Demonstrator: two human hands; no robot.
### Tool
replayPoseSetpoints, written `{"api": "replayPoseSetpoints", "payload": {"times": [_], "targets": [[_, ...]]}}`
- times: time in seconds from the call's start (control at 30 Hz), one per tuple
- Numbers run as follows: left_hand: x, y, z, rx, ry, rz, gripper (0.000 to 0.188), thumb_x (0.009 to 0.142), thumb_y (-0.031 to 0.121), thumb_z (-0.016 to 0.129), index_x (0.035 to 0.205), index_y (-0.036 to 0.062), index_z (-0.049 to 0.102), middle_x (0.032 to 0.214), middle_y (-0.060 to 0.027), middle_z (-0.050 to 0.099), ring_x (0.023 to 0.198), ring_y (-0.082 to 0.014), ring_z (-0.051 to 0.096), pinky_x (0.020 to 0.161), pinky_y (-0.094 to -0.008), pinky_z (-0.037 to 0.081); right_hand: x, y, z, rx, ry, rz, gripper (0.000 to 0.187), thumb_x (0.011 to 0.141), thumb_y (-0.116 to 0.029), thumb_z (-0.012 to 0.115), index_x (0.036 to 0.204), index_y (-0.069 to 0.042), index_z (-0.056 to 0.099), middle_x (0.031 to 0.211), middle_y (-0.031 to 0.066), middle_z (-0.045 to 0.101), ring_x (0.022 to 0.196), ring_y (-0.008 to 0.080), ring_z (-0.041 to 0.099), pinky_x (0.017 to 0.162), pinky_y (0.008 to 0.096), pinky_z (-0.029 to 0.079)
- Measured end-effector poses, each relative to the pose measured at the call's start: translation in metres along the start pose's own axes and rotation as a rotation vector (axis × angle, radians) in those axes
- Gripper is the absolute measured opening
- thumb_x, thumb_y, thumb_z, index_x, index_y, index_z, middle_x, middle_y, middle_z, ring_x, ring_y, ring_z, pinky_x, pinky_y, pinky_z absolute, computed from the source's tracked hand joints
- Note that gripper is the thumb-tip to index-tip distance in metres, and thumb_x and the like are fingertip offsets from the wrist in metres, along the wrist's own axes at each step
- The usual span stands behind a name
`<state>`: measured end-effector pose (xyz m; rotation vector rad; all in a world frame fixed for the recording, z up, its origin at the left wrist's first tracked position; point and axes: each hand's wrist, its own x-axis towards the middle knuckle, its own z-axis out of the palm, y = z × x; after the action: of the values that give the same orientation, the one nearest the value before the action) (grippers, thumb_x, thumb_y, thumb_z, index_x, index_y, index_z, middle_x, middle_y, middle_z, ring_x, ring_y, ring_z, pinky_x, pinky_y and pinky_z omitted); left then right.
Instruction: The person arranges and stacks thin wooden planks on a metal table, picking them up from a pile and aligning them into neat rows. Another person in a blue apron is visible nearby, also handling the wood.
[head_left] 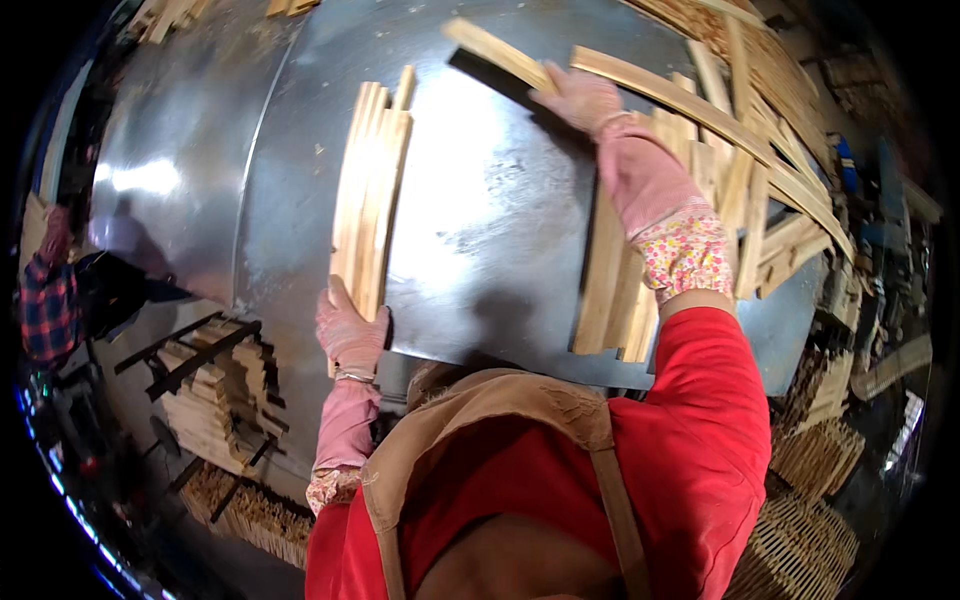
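Observation:
My right hand [582, 100], in a pink glove with a flowered cuff, is closed round one end of a wooden strip [497, 55]. The strip slants up to the left above the metal table, and a dark shadow falls below it. On the left, several light wooden strips [370, 190] lie side by side, pointing away from me, their far ends uneven. At their near end is my left hand [350, 335], gloved alike, its thumb and fingers gripping them from both sides.
A jumbled pile of wooden strips [735, 140] covers the table's right side, with more boards [605, 270] lying near the front edge. The metal table [470, 200] shines under the light. Stacked wood [215, 390] stands lower left. Another person [55, 300] is at the far left.

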<state>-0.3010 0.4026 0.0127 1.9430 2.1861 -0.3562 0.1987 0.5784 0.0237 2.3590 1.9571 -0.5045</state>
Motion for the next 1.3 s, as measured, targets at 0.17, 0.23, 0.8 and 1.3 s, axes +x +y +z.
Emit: {"api": "replayPoseSetpoints", "payload": {"times": [0.17, 0.23, 0.8, 1.3], "targets": [[0.025, 0.021, -0.019, -0.223, 0.035, 0.054, 0.112, 0.077, 0.05, 0.087, 0.165, 0.0076, 0.031, 0.164, -0.0261, 0.039, 0.142, -0.0477, 0.048, 0.114, -0.0548, 0.045, -0.031, -0.131, 0.053, 1.27, -0.292, 0.377, 0.074, 0.107, -0.064, 0.047, 0.147, -0.004, 0.061, 0.137, 0.0267, 0.066, 0.121, 0.0371, 0.066, 0.113, 0.041, 0.049], [0.021, 0.031, -0.026, -0.201, 0.019, 0.088, 0.113, 0.077, 0.051, 0.088, 0.164, 0.0048, 0.033, 0.166, -0.027, 0.036, 0.144, -0.0477, 0.047, 0.115, -0.0535, 0.046, -0.064, -0.196, 0.111, 0.689, -0.245, -0.092, 0.086, 0.106, -0.064, 0.047, 0.162, 0.001, 0.041, 0.138, 0.0305, 0.065, 0.133, 0.0414, 0.063, 0.116, 0.0467, 0.046], [0.019, 0.026, -0.002, -0.113, 0.153, 0.125, 0.116, 0.069, 0.045, 0.089, 0.16, -0.0001, 0.033, 0.159, -0.0297, 0.04, 0.137, -0.0508, 0.05, 0.112, -0.0564, 0.046, 0.042, 0.121, -0.043, -0.092, 0.037, 0.09, 0.053, 0.096, -0.044, 0.063, 0.141, -0.017, 0.067, 0.131, 0.0195, 0.072, 0.126, 0.039, 0.066, 0.108, 0.0482, 0.051], [0.038, -0.022, -0.028, -0.134, 0.132, -0.035, 0.1, 0.069, 0.044, 0.086, 0.154, 0.0117, 0.044, 0.142, -0.018, 0.054, 0.127, -0.0428, 0.059, 0.105, -0.0513, 0.052, -0.148, -0.071, 0.058, 1.492, -0.139, 0.171, 0.077, 0.097, -0.026, 0.07, 0.16, 0.009, 0.042, 0.147, 0.0164, 0.062, 0.132, 0.0231, 0.058, 0.115, 0.0328, 0.044]]}}
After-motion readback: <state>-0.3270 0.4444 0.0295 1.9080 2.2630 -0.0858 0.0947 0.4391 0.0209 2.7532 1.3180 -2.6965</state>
